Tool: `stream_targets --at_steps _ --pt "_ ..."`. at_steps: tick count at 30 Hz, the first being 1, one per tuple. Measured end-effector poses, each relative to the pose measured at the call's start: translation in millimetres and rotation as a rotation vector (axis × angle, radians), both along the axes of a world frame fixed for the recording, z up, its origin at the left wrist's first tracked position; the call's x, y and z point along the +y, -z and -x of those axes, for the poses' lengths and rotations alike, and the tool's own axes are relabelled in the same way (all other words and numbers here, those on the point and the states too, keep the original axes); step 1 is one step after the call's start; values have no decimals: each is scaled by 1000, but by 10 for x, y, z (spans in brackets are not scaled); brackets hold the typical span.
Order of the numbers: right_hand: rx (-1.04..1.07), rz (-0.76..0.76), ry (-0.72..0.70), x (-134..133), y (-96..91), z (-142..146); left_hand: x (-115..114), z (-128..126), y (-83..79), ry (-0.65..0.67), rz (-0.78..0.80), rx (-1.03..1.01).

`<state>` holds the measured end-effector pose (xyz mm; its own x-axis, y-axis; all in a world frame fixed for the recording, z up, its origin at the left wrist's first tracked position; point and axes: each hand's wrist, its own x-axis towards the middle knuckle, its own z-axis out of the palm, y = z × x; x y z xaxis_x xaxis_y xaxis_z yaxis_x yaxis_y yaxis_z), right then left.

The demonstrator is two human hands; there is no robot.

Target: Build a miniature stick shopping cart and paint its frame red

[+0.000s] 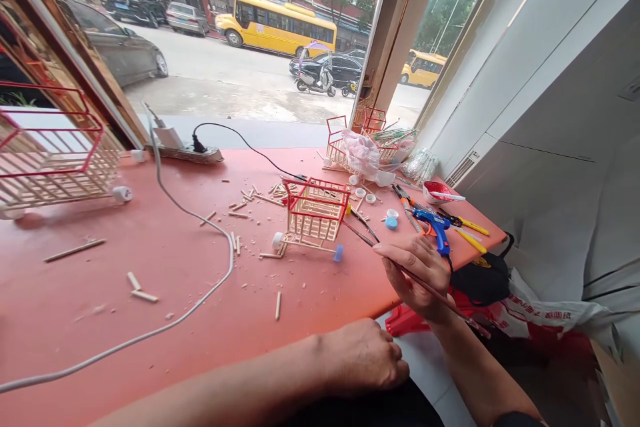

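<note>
My right hand (417, 273) is closed around the thin dark handle of a paintbrush (367, 240). The brush slants up and left, its tip close to the right side of a small model shopping cart (315, 217). The cart is built of pale wooden sticks, with a red top frame and handle, and stands on bottle-cap wheels, one white and one blue in sight. My left hand (367, 357) lies curled into a loose fist at the table's front edge, apart from the cart, with no object showing in it.
Loose stick pieces (240, 207) and a white cable (225, 280) lie on the orange-red table (200, 360). Another cart (55, 167) stands left. At right are a blue glue gun (437, 230), pliers (403, 197) and a red-stained bowl (435, 192). A power strip (187, 155) sits by the window.
</note>
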<state>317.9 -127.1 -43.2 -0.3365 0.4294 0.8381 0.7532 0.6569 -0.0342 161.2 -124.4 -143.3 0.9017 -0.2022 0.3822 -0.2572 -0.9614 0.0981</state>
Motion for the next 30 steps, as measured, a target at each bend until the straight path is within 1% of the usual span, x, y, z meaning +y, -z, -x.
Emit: stream_targets --at_steps 3,7,11,14,17,20,24,27,30 --pt "12 23 -33 -9 -3 7 7 7 -32 27 -10 19" --pt "-6 75 -41 35 20 27 1 10 -45 9 -22 24" --pt "27 54 -23 83 -7 -2 -1 7 -46 17 -13 24" --pt "32 37 -48 91 -34 -35 5 7 -49 17 -3 3" --pt "22 77 -85 104 -18 -40 8 9 -44 18 4 -36" --pt "39 103 -90 133 6 -33 2 9 -30 13 10 -84" --pt "84 67 -102 167 -4 -37 -14 8 -23 -5 8 -117" --pt "76 56 -158 196 0 -19 -19 7 -34 -3 7 -126" --pt "61 57 -169 232 25 29 -13 2 -40 -7 2 -139"
